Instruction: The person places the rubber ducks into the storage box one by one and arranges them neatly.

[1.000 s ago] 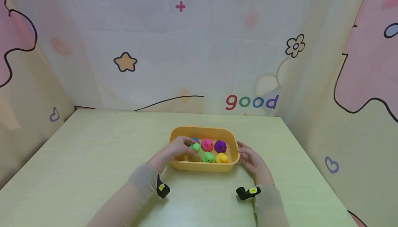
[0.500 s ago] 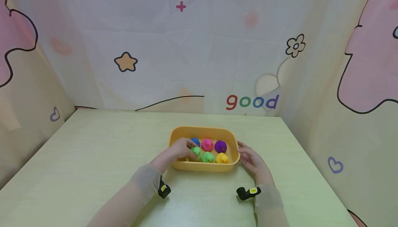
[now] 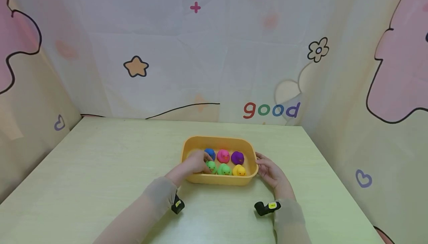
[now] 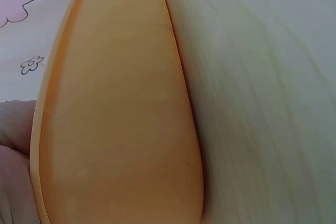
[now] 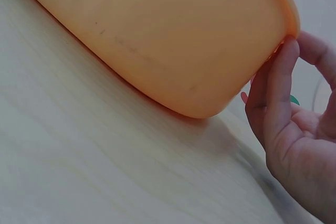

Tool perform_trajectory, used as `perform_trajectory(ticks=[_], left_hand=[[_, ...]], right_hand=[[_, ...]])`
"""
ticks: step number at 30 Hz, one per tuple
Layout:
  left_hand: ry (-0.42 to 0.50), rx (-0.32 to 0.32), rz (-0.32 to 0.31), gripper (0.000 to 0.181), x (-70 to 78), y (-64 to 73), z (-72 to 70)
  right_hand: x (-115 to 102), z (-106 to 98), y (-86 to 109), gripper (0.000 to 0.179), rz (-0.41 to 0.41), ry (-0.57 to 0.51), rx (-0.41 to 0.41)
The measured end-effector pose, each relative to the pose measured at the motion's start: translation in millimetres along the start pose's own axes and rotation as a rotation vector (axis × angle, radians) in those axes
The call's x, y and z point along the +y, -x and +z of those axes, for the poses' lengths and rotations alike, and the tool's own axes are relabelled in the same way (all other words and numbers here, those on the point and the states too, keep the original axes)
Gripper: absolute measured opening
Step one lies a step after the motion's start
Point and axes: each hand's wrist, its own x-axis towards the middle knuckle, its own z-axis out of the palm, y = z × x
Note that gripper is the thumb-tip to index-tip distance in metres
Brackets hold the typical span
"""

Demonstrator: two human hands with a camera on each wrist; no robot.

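Observation:
A yellow-orange plastic bin stands on the table, holding several toy ducks. My left hand reaches over its left end, fingers around a green toy duck low in the bin. Close by are a blue duck behind that hand and a second green duck to its right. A pink duck, a purple duck and a yellow duck fill the right part. My right hand holds the bin's right end, fingertips at the rim. In the left wrist view, the bin wall hides the held duck.
A pale wood-look table extends around the bin. Printed cloth walls enclose its back and sides. A black wrist camera sits on the left wrist, another wrist camera on the right.
My left hand has lowered the green duck toward the bin floor, moving slightly nearer to me, so more of the blue duck shows. The right hand stays at the bin's end.

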Motion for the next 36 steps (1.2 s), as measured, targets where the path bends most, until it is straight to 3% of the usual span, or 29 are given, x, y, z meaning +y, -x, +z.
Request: perform_trajectory(ticks=[14,20,23,25,29,33,36], left_hand=[[-0.163,0.024,0.037,0.027,5.6,1.4,3.2],[-0.216,-0.03,0.094,0.031,13.0,8.6,-3.5],[-0.17,-0.05,0.095,0.031,16.8,9.8,-10.2],[-0.102,-0.013,0.12,0.026,17.6,8.7,-14.6],[0.024,0.164,0.223,0.009,15.0,7.0,-24.1],[0.031,0.327,0.259,0.006,8.6,10.5,-34.6],[-0.046,0.404,0.264,0.008,3.1,15.8,-41.3]], right_hand=[[-12,14,12.1,0.062,0.023,0.024,-0.014],[-10,10,12.9,0.06,0.029,0.021,-0.007],[-13,10,16.4,0.052,0.017,0.033,-0.045],[-14,9,17.7,0.043,0.011,0.028,-0.053],[-21,7,16.8,0.032,0.006,0.088,-0.006],[-28,7,13.8,0.037,0.01,0.357,0.104],[-37,15,13.9,0.049,0.006,0.598,0.199]])
